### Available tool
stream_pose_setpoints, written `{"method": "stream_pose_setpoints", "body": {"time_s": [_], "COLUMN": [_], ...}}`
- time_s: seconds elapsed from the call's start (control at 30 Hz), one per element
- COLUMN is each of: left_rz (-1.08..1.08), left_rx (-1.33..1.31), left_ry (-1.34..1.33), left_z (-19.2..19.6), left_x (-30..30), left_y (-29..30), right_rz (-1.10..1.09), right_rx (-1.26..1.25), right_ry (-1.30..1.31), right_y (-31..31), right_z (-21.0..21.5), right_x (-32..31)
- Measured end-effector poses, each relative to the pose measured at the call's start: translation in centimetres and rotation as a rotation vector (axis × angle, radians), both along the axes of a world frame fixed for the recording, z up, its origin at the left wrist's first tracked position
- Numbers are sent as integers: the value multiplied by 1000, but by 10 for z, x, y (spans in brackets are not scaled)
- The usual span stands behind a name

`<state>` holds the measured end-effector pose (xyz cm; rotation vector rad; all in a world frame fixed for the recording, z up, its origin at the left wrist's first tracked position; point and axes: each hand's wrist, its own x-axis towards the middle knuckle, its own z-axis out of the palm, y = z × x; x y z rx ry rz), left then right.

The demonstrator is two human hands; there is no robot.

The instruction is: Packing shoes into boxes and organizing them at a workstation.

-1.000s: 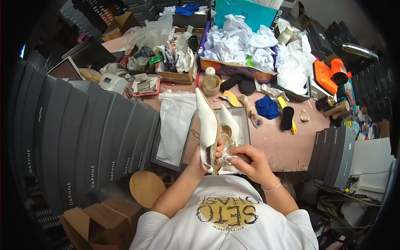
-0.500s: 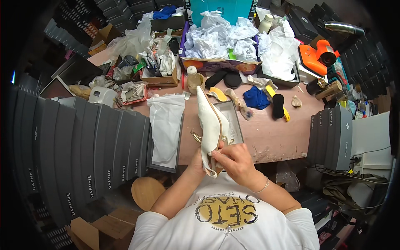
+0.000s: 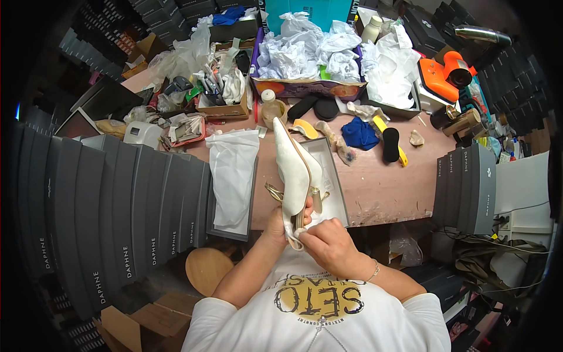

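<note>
The left grip is holding a white pointed shoe by its rear part, over the desk's near edge, with the toe pointing toward the far edge. The right grip is forming a narrow curl of fingers at the shoe's pale strap; the fingertips are hiding there, so I cannot tell whether they are pinching it. A second white shoe is showing just behind the first, mostly hidden, and a gold bow is sticking out on the left.

Beyond the shoes, an open grey box with a white inside is lying at the middle of the desk's near edge. To its left, white paper is covering a grey tray, which is reaching over that same edge. Farther in, a white-capped bottle, a blue cloth and a black pad beside a yellow handle are lying across the middle. Toward the far edge, a purple box is carrying crumpled white paper, and an orange device is sitting near the far right corner. Grey shoeboxes are standing in a row left of the desk and in a smaller stack at its near right corner.
</note>
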<state>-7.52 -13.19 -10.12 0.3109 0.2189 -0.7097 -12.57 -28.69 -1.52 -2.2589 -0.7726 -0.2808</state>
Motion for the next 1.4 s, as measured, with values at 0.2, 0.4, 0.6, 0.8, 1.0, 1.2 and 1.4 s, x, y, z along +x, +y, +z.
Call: {"method": "stream_pose_setpoints", "body": {"time_s": [0.2, 0.4, 0.6, 0.8, 1.0, 1.2, 1.4], "left_rz": [42, 7, 52, 76, 35, 57, 60], "left_rx": [59, -23, 112, 109, 23, 87, 41], "left_ry": [60, -38, -25, 55, 104, 83, 25], "left_z": [20, 2, 16, 17, 4, 9, 4], "left_x": [-8, -7, -8, -12, -12, -9, -4], "left_y": [-12, -3, -6, -10, -4, -1, 0], "right_rz": [-84, -61, -94, -107, -76, -12, -5], "right_rx": [70, 122, 113, 72, 76, 114, 185], "right_ry": [-21, 40, -38, -30, 38, 52, 90], "right_y": [-3, -2, -1, -2, -3, -1, -1], "right_z": [2, 6, 6, 3, 2, 2, 3], "right_x": [24, 11, 16, 20, 16, 14, 21]}}
